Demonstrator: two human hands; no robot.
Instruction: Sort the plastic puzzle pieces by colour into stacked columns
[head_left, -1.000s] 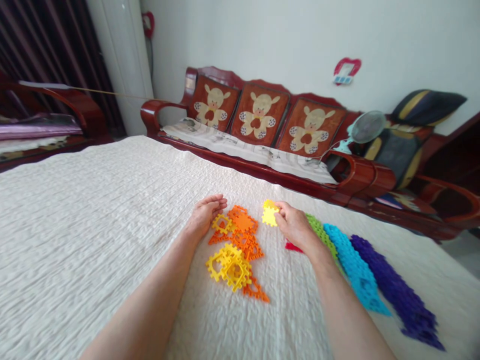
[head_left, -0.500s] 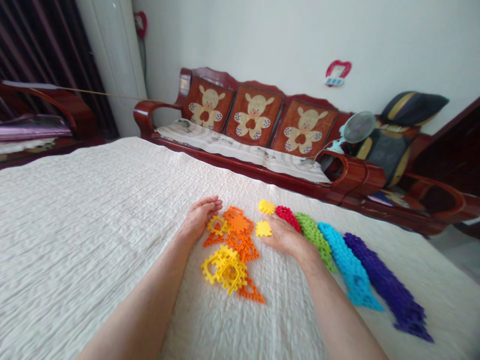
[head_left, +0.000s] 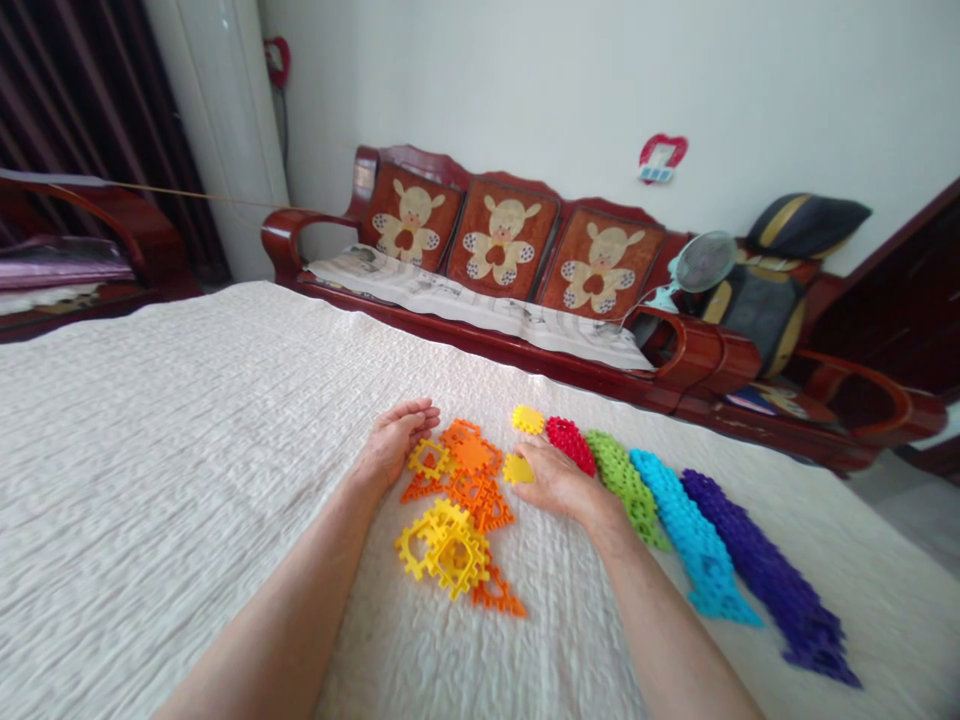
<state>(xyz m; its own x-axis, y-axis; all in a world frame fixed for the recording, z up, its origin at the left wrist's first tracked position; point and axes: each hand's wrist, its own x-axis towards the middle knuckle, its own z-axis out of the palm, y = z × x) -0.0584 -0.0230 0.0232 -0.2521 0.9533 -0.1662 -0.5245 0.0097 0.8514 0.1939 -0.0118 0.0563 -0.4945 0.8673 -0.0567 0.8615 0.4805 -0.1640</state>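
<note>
My left hand rests on its edge on the white quilted cover, fingers stretched out, holding nothing. Just right of it lies a loose pile of orange interlocking plastic pieces, with a small yellow openwork piece on its left side. Nearer to me are several yellow openwork pieces over an orange triangular piece. My right hand has its thumb and fingers closed around a solid yellow square piece. Another yellow square piece lies just beyond those fingers.
Right of my right hand, rows of red, green, blue and purple pieces lie side by side. Past the quilted cover stands a wooden sofa with bear cushions and a small fan.
My right hand's fingers have closed in on the nearer yellow square piece, which is now partly covered. My left hand stays beside the orange pile. The view has shifted slightly.
</note>
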